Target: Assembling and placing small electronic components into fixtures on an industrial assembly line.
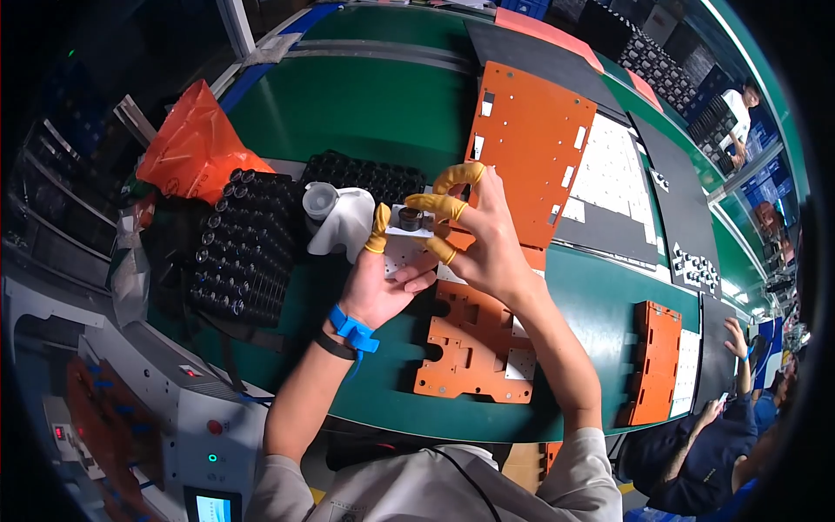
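Observation:
Above the green bench I hold a small flat white piece with a dark, round, lens-like part (410,218) on top. My left hand (376,283), palm up with a yellow cot on its thumb, grips the piece from the left. My right hand (491,244), in yellow finger cots, closes on it from the right, fingertips at the dark part. Just behind my left hand stands a small translucent cup (320,201) on crumpled white cloth or paper (346,228). Below my hands lies an orange plate with cutouts (474,348), partly covered by them.
Black trays of round lens-like parts (243,248) stand at the left, near an orange bag (196,148). A big orange board (526,148) and a white perforated sheet (609,183) lie at the back right. Another person's hand (738,337) rests at the far right. A grey machine (209,435) flanks the bench.

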Action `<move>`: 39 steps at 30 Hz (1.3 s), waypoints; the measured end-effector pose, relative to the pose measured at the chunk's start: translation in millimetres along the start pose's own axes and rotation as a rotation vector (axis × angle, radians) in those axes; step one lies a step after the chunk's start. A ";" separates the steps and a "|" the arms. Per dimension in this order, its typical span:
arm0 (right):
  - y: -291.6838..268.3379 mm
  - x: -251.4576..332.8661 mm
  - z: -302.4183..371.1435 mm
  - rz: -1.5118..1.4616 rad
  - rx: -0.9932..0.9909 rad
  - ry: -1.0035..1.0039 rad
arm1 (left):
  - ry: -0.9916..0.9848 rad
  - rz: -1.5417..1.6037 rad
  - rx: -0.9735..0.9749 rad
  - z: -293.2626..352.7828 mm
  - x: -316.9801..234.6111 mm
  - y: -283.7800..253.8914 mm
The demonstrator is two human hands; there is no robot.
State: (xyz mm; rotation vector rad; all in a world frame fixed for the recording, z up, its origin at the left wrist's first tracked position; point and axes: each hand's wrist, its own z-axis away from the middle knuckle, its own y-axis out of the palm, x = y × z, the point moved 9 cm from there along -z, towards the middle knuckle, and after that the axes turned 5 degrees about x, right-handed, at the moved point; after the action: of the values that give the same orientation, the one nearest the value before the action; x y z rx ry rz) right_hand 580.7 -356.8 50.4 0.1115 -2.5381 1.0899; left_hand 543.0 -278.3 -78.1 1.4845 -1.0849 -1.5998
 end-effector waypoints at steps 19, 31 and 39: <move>5.5 -13.2 10.1 0.275 0.347 0.117 | 0.616 -1.441 -0.320 12.3 -39.4 18.3; -15.7 -23.2 12.0 0.022 0.388 0.314 | 0.343 -1.777 -0.454 51.7 -32.6 28.8; -31.1 -23.9 10.5 0.051 0.345 0.353 | 0.056 -1.749 -0.604 74.7 -7.7 5.6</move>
State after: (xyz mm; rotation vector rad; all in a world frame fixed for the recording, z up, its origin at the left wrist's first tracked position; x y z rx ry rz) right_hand 606.4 -387.8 56.2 -0.0521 -2.0382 1.4197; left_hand 469.3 -264.7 -70.0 1.9597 1.1719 -2.4354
